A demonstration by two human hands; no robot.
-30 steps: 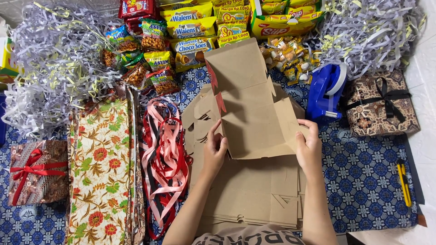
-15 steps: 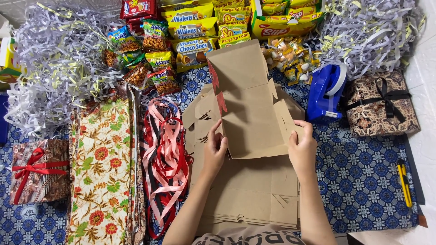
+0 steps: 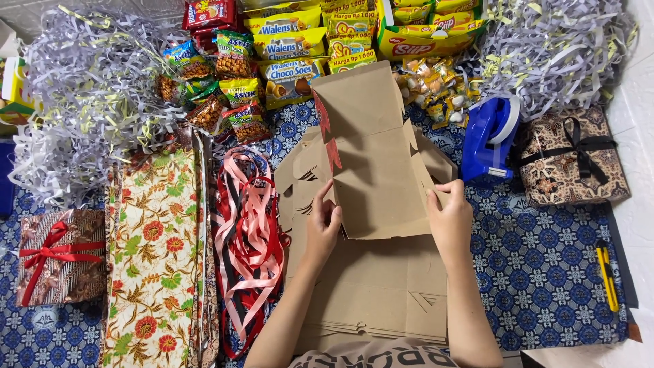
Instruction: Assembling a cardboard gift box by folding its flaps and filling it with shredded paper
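Folding the box [image 3: 371, 170] up over the flat stack [image 3: 371, 293].
My left hand [image 3: 321, 228] and right hand [image 3: 449, 218] pinch its side edges; I'd crease squarely, flaps aligned, clear of the ribbons [image 3: 248, 245].

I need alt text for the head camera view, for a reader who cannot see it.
Two hands, left hand and right hand, fold a brown cardboard box blank over a blue patterned cloth. Around it lie pink and red ribbons, floral wrapping paper, snack packets, shredded paper and a blue tape dispenser.
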